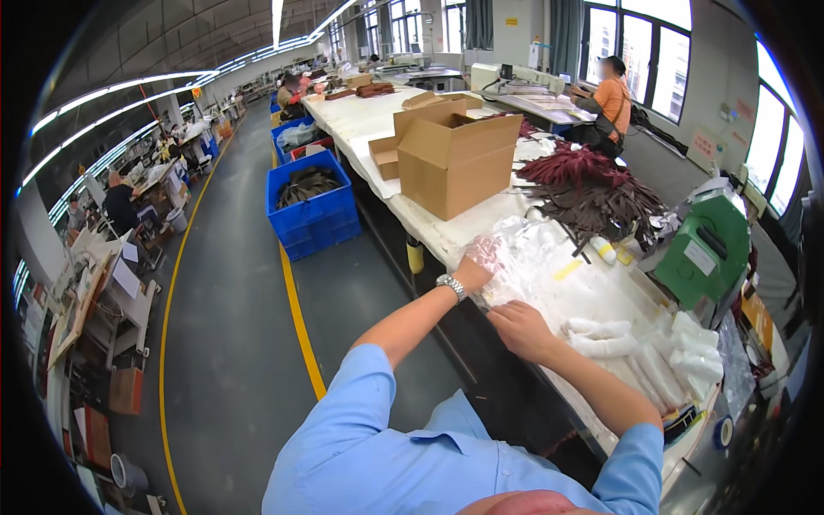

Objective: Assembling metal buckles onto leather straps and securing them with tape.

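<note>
A crinkled clear plastic bag [525, 249] lies spread over the near edge of the white-covered worktable [592, 287]. My left hand [481, 263], with a metal watch on its wrist, is at the bag's left end; film covers its curled fingers, which grip the plastic. Closer to my body, my right hand [520, 330] is closed, its fingertips pinching the bag's lower edge. Just beyond the bag stands an open cardboard box [455, 163] with its flaps up. Dark red and brown strips [592, 189] lie heaped to the right of the box.
Rolled white plastic packs [601, 339] lie near my right forearm. A green machine [705, 249] stands at the table's right side. Blue crates [313, 225] holding dark strips sit on the floor at left, beside the yellow-lined aisle. A person in orange [611, 105] works across the table.
</note>
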`<state>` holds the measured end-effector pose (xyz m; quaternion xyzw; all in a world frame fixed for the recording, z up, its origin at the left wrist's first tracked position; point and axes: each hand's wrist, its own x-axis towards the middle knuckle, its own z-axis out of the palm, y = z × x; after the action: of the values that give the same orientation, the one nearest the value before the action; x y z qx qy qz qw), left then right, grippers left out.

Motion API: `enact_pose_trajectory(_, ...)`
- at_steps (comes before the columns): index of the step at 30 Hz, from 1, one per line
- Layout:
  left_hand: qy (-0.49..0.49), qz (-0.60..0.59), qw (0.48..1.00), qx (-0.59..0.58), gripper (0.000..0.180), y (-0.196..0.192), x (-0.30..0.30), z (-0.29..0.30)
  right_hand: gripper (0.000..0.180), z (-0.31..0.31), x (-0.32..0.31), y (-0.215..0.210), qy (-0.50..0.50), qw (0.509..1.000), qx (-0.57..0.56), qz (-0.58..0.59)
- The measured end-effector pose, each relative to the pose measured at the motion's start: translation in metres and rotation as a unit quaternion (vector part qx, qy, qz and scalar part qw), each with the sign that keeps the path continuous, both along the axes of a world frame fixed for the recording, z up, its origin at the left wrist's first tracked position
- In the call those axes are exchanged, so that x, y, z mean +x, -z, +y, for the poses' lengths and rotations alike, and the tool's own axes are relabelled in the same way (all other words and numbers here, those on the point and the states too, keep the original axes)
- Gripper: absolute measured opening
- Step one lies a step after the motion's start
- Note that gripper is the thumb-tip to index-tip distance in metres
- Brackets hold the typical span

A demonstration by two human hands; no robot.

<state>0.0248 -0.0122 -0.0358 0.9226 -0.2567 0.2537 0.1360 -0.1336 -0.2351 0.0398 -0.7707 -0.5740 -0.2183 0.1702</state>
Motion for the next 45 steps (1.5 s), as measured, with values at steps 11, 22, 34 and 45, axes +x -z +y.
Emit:
enact_pose_trajectory(11,0.042,-0.068,0.990,0.113,0.073,-0.019,0.001,0.057,0.064,-0.013,0.142,0.003,0.229,0.960,0.162,0.008)
enact_pose_trajectory(22,-0.025,0.077,0.994,0.069,0.068,-0.017,0.049,0.085,0.080,-0.013,0.196,0.079,0.408,0.886,-0.088,0.201)
enact_pose_trajectory(34,0.009,-0.009,0.995,0.100,0.036,0.014,0.026,0.108,0.083,0.002,0.212,0.054,0.426,0.859,-0.149,0.243)
enact_pose_trajectory(45,-0.008,-0.004,0.975,-0.221,0.012,-0.053,-0.136,0.032,0.056,-0.064,0.277,0.044,0.388,0.898,-0.004,0.208)
